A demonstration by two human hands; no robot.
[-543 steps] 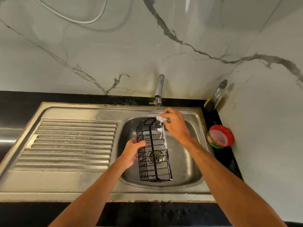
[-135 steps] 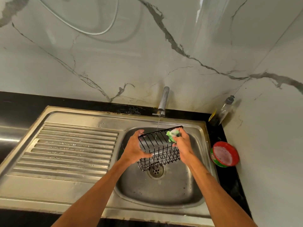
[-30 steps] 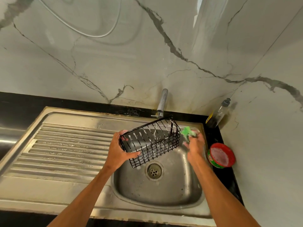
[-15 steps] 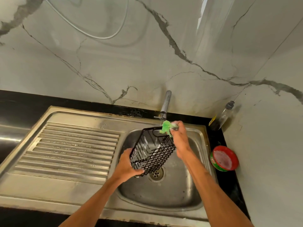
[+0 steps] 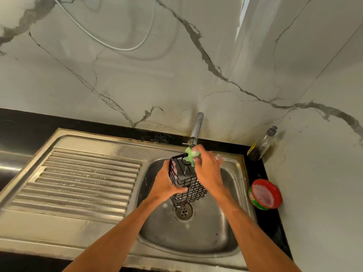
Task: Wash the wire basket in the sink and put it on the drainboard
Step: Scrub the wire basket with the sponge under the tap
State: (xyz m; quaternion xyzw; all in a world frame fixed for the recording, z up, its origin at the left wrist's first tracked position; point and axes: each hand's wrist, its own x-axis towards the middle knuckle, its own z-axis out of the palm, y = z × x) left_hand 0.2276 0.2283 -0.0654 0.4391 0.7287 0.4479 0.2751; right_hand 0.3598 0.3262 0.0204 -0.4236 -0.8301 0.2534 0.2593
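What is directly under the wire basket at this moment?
The wire basket is held above the sink bowl by the left hand. Below its lower end sits the drain, with suds around it. The basin floor behind the basket and hands is hidden.

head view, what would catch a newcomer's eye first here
Most striking is the black wire basket, held on end over the sink bowl: the left hand grips its side while the right hand presses a green sponge to its top rim, under the tap. The red tub sits on the right counter.
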